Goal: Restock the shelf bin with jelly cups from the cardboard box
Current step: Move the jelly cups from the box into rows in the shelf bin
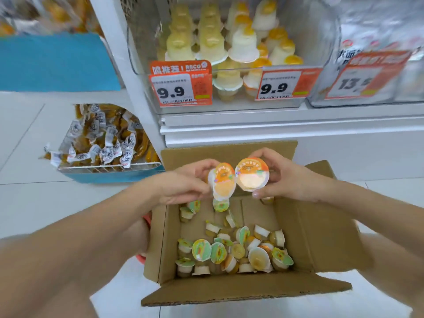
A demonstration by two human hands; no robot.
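Note:
My left hand (185, 184) grips an orange-lidded jelly cup (222, 180), its lid facing me. My right hand (284, 177) holds a second orange-lidded jelly cup (252, 174) right beside the first. Both are raised above the far end of an open cardboard box (321, 237) on the floor. Several jelly cups (231, 251) with green and orange lids lie loose in the box bottom. Above, a clear shelf bin (321, 37) holds stacked jelly cups (243, 44), yellow ones left and white ones with orange tops right.
Price tags reading 9.9 (181, 88) hang on the bin front, and a 13 tag (362, 79) on the neighbouring bin. A low wire basket of wrapped snacks (103, 138) stands at the left on a blue base. White floor tiles surround the box.

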